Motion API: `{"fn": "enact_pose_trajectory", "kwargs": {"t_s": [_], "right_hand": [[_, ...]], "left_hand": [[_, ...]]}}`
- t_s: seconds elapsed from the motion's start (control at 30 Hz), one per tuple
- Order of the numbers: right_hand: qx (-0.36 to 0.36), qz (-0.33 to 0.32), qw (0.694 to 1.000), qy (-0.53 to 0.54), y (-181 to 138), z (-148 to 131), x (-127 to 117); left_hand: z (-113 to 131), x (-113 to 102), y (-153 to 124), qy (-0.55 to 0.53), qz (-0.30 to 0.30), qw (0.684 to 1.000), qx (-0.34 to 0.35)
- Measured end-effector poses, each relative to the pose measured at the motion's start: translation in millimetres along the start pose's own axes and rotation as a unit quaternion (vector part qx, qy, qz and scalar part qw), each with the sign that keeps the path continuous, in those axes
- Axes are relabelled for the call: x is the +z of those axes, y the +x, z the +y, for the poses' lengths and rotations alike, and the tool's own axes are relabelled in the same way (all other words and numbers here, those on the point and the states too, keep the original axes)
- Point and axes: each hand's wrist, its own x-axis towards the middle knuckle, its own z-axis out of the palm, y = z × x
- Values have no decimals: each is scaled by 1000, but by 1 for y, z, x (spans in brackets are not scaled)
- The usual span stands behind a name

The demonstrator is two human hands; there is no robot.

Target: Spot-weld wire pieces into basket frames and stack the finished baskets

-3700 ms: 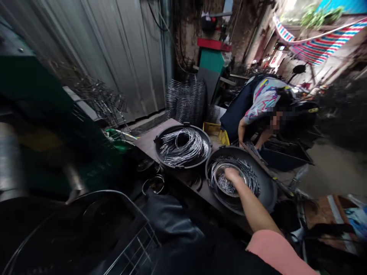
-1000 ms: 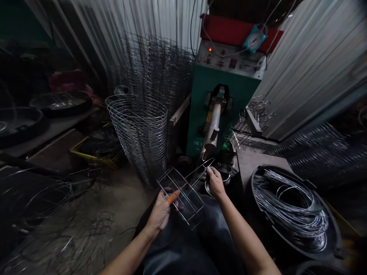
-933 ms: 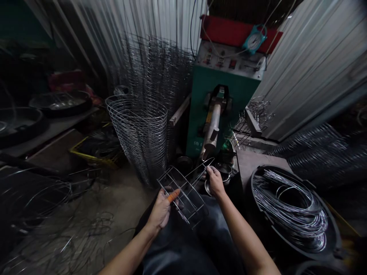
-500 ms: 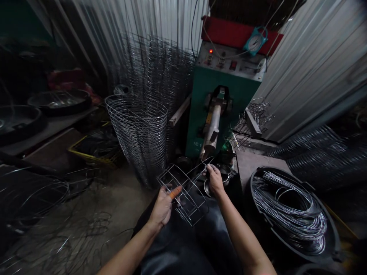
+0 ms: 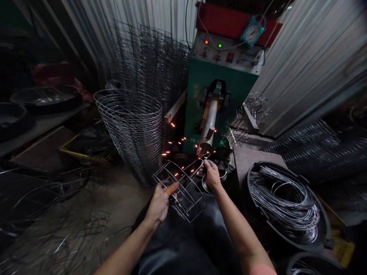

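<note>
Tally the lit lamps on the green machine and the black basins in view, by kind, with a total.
Lit red lamp: 1
Lit green lamp: 1
Black basins: 4
Total: 6

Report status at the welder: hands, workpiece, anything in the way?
Left hand and right hand gripping wire basket frame. Far end at the spot welder's electrode arm, sparks flying. Stacked wire baskets just left.
</note>
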Motion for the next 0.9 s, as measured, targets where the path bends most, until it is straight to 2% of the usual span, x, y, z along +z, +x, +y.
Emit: {"fn": "enact_pose_trajectory", "kwargs": {"t_s": [0.07,0.13,0.27,0.33,0.4,0.5,0.6,0.73,0.9], "right_hand": [[8,-6,1000,-2,-2,-3,-3],[20,-39,998,-34,-12,-7,-11],[71,-184,968,-156,-57,-12,-38],[85,-233,950,-191,-79,-7,-47],[67,-233,947,-210,-93,3,-51],[20,-196,955,-223,-95,16,-47],[3,-180,957,-226,-91,19,-39],[-5,-163,958,-237,-94,10,-29],[19,-154,963,-219,-101,3,-21]], "left_hand": [[0,0,0,0,1,1000,-2],[0,-1,1,0,1,1000,-1],[-5,-1,2,-7,-7,1000,13],[-9,-1,3,-5,-11,999,38],[-13,-1,4,3,-18,997,75],[-15,-1,6,6,-20,994,107],[-9,0,7,5,-11,996,91],[0,2,6,0,1,998,62],[3,-4,10,11,-1,999,52]]}}
